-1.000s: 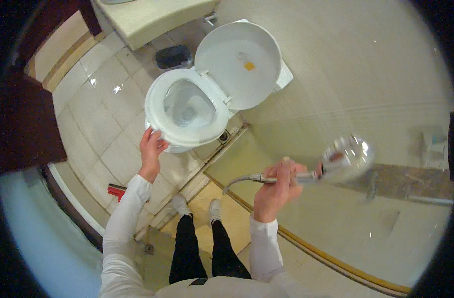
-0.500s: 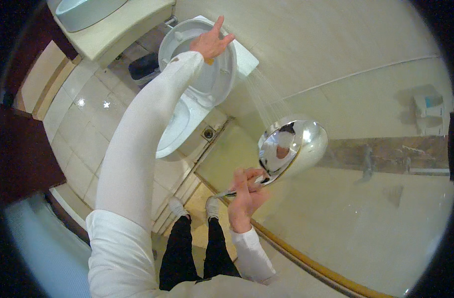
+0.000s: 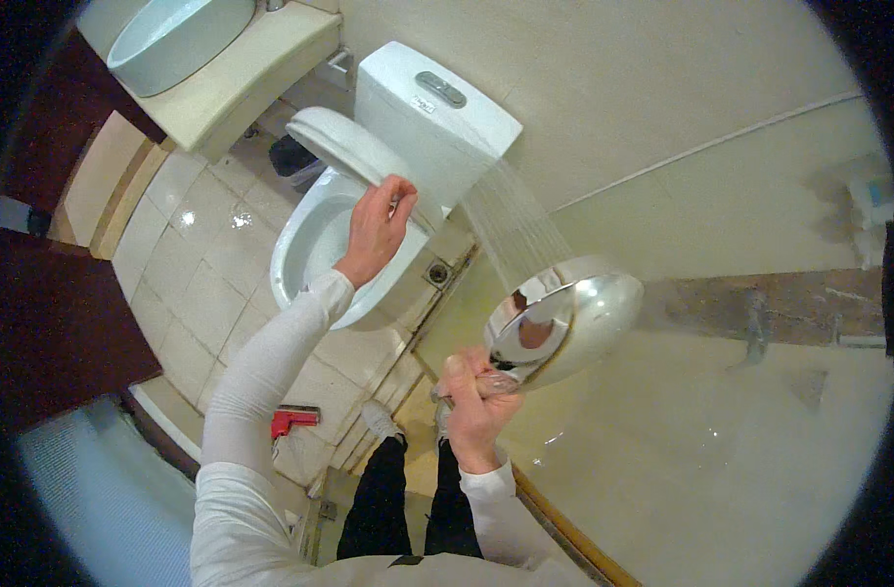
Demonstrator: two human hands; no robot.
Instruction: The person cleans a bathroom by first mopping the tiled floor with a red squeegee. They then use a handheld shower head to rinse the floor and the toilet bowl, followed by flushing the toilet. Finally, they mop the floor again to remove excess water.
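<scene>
My right hand [image 3: 478,399] grips the handle of a chrome shower head [image 3: 562,320], held up in front of me. Water streams from its face up and left toward the white toilet tank [image 3: 437,119]. My left hand [image 3: 377,227] reaches out over the toilet bowl [image 3: 315,245] and holds the edge of the white toilet lid [image 3: 354,155], which stands half raised. The bowl lies open beneath it.
A cream counter [image 3: 242,78] with a pale round basin [image 3: 178,37] sits at the upper left. A dark bin [image 3: 298,157] stands beside the toilet. A floor drain [image 3: 438,273] and a red tool [image 3: 292,421] lie on the tiles. Tiled wall fills the right.
My left hand rose from the bowl's front rim to the lid and now holds it half lowered. The shower head swung up and left, now spraying toward the tank.
</scene>
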